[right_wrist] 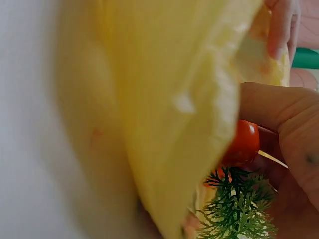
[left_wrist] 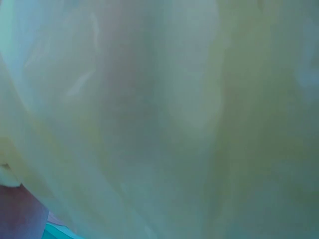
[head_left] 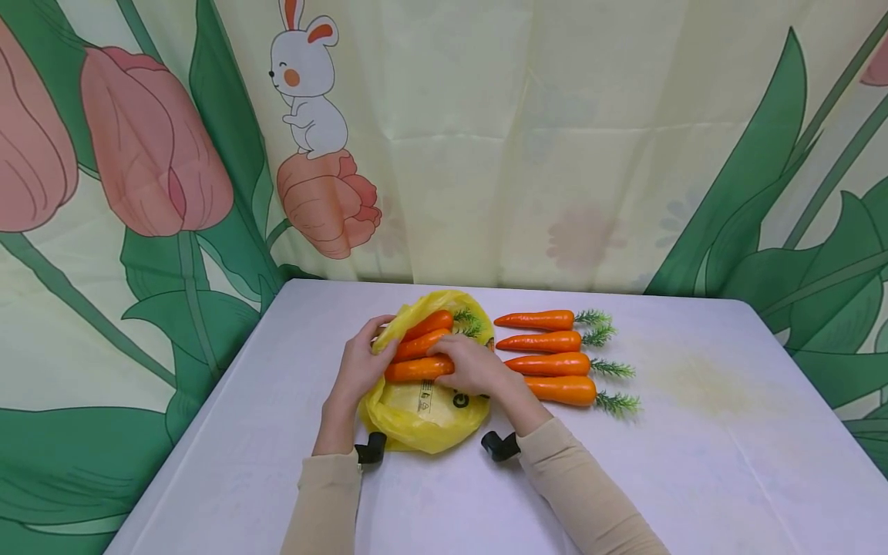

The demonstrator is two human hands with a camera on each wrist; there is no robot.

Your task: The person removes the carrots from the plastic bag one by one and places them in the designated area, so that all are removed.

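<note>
A yellow plastic bag (head_left: 430, 432) lies mouth up on the table, with three orange carrots showing inside. My left hand (head_left: 361, 358) holds the bag's left rim, thumb on the inner side and fingers outside. With my right hand (head_left: 472, 362) I grip the leafy end of the nearest carrot (head_left: 409, 371) in the bag. The right wrist view shows thumb and fingers around that carrot's thick top (right_wrist: 244, 142), above its green leaves (right_wrist: 237, 209). The bag's film (left_wrist: 164, 119) fills the left wrist view, blurred.
Right of the bag, several carrots (head_left: 548, 364) lie in a column, tips left and leaves right. The lowest one is partly behind my right wrist. A white cloth covers the table (head_left: 694, 478); a printed curtain (head_left: 458, 139) hangs behind. Black camera mounts (head_left: 499, 445) sit at my wrists.
</note>
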